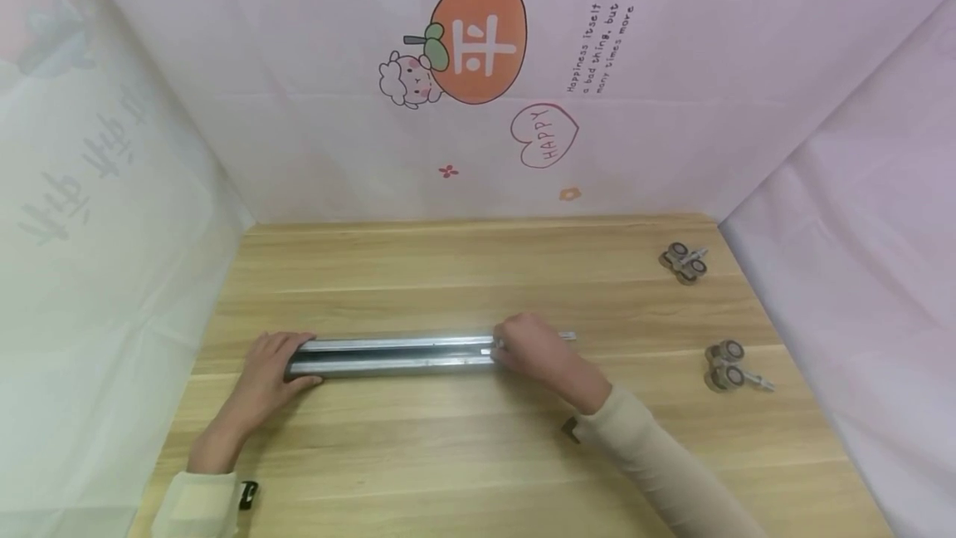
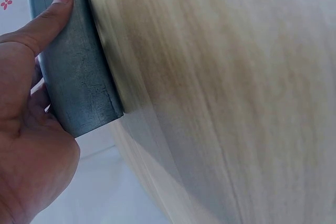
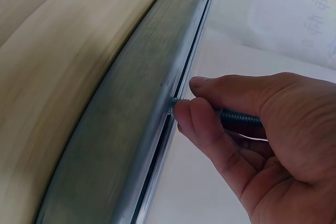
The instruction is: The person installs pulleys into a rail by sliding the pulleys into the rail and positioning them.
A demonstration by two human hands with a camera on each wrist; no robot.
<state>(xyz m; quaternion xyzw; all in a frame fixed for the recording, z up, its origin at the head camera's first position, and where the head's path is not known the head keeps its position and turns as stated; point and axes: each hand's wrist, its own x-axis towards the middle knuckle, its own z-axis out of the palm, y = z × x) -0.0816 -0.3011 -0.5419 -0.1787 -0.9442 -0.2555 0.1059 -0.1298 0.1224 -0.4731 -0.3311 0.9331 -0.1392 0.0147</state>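
Note:
A long silvery metal rail (image 1: 403,368) with a slot along its top lies across the wooden table. At its left end my left hand (image 1: 265,372) grips it, the thumb (image 2: 55,11) along the near side and the fingers on the far side. Toward the right end, my right hand (image 1: 534,347) pinches a threaded bolt (image 3: 241,119) between thumb and fingers. The bolt stands out of the slot, its lower end right at the slot's lips (image 3: 172,106). Whatever the bolt joins inside the rail is hidden.
Two roller trolleys with paired wheels and bolts lie at the right: one trolley (image 1: 683,262) farther back, another trolley (image 1: 732,365) nearer. Printed pale cloth (image 1: 336,148) hangs behind the wooden table (image 1: 418,455) and at both sides.

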